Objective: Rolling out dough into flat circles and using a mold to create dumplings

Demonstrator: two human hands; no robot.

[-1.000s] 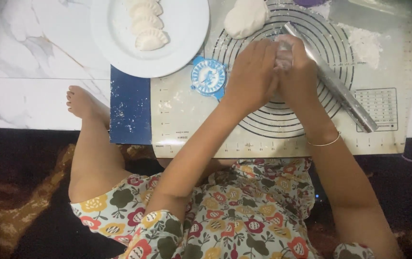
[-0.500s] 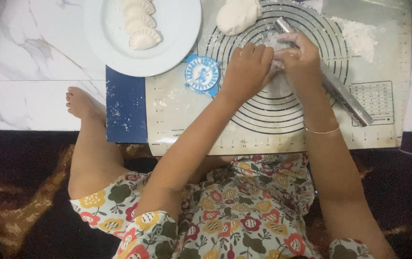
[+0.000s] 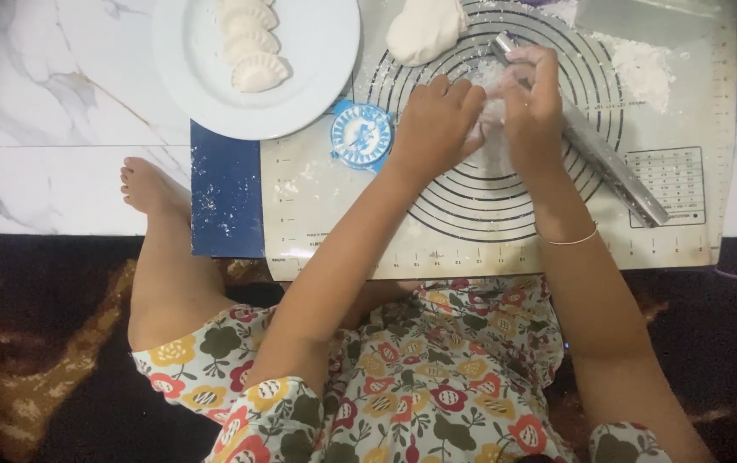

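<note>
In the head view, just above the middle of the frame, the left hand (image 3: 437, 120) and the right hand (image 3: 533, 107) are drawn close together, their curled fingers pinching a small pale piece of dough (image 3: 490, 111) between them over the black rings of a cream silicone pastry mat (image 3: 505, 231) dusted with flour. A long steel rolling pin (image 3: 608, 163) lies slantwise on the mat just right of the right hand, a rounded white dough lump (image 3: 424, 30) sits at the top of the frame above the left hand, and a round blue dumpling mould (image 3: 361, 135) rests just left of that hand. At the upper left, a white round plate (image 3: 317, 77) holds pale folded dumplings (image 3: 252, 47), while a thin bangle (image 3: 567, 240) circles the right wrist.
</note>
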